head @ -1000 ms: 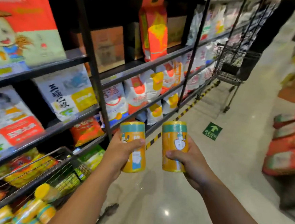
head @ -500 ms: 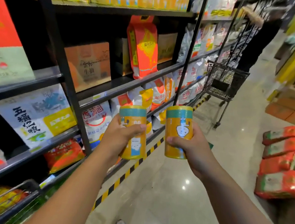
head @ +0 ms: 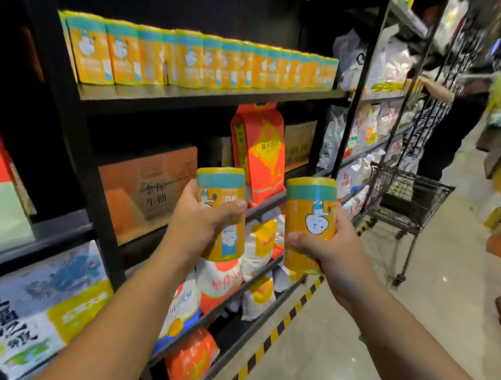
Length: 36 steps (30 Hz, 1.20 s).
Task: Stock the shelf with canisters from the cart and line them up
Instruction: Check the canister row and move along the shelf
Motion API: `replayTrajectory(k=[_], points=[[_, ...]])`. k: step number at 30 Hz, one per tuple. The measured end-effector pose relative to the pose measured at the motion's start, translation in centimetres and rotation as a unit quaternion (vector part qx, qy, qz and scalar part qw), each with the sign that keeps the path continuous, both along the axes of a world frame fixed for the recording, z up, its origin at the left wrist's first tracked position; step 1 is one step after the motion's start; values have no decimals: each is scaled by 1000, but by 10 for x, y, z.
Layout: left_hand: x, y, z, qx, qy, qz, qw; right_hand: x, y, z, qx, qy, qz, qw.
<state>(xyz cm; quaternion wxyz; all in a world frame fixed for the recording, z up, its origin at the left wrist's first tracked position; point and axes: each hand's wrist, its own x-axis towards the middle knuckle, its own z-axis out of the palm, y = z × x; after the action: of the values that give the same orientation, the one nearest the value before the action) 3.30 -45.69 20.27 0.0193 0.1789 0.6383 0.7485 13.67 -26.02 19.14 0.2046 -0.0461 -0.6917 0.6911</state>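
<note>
Centre of the frame, both hands were up and loaded; the left hand (head: pixel 199 218) was wrapped round the left canister (head: pixel 227 242), thumb pressed across its front, the other fingers curled out of sight behind; the right hand (head: pixel 325 255) clutched the right canister (head: pixel 309 221) low on its body, thumb on the front, fingertips peeking round the far side; both tins were upright, with a clear gap between them, well below the top shelf (head: pixel 208 96) in the upper middle of the frame, where a row of matching canisters (head: pixel 199 60) stood shoulder to shoulder. The job from there, by my reckoning, was a lift to that board; the bare strip in front of the row looked the likeliest landing spot, though I could not tell whether a gap remained at the right end; best to set one tin at a time, base flat, label out, then nudge it flush with its neighbours.
</note>
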Motion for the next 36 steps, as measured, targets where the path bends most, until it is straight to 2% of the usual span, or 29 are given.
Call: replayTrajectory(k=[5, 13, 21, 25, 29, 33, 36], points=[[-48, 5, 37, -3, 50, 34, 998, -58, 19, 22, 11, 57, 28, 998], [-103, 15, 95, -9, 128, 137, 982, -159, 50, 63, 54, 118, 135, 982], [-164, 18, 162, -17, 205, 289, 935, -247, 77, 108, 105, 162, 197, 961], [-198, 14, 171, -73, 206, 374, 901, -280, 76, 133, 117, 188, 226, 949], [-218, 4, 170, -186, 207, 460, 843, -310, 67, 152, 132, 222, 219, 941], [-232, -10, 169, -234, 186, 504, 811, -334, 54, 164, 138, 232, 208, 940], [-236, -16, 172, -282, 158, 500, 803, -356, 35, 168, 146, 220, 210, 942]])
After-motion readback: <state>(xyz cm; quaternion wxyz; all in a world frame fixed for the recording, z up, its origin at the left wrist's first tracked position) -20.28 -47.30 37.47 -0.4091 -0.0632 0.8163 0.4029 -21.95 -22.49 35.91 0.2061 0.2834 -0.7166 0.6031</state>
